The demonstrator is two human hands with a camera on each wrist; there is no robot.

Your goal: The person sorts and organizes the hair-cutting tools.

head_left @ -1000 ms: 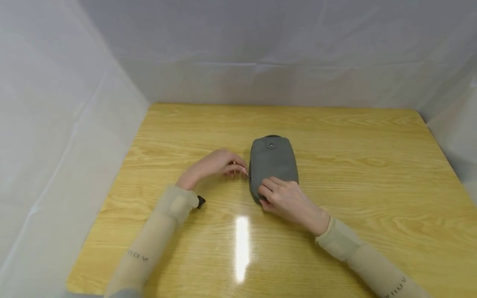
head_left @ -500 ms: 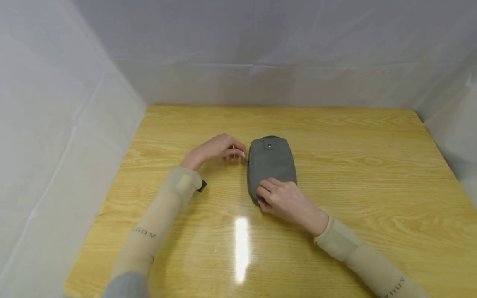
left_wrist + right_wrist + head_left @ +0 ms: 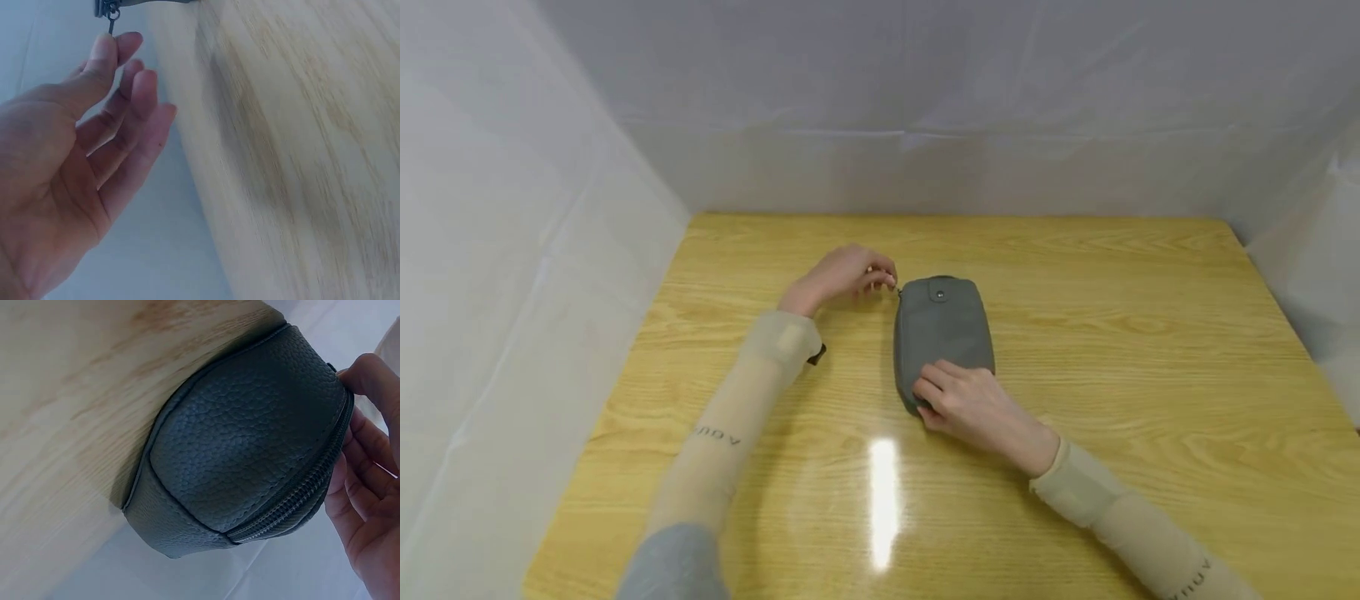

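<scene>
- Wooden table (image 3: 1150, 350); bearing all.
- Grey pouch (image 3: 943, 329) at mid-table; long axis near-to-far, snap end away.
- Right hand (image 3: 973, 400) gripping its near end, fingers curled.
- Left hand (image 3: 842, 275) pinching the zipper pull (image 3: 111, 19) at far-left corner.

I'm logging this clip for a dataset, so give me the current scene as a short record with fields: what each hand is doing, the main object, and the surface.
object: grey pouch, pebbled leather look, lying flat, snap tab on its far end
left hand: thumb and forefinger pinch the zipper pull at the pouch's far left corner
right hand: holds the pouch's near end, fingers curled over it
zipper: teeth look closed along the near end in the right wrist view
surface: wooden table, with white sheeting on three sides
</scene>
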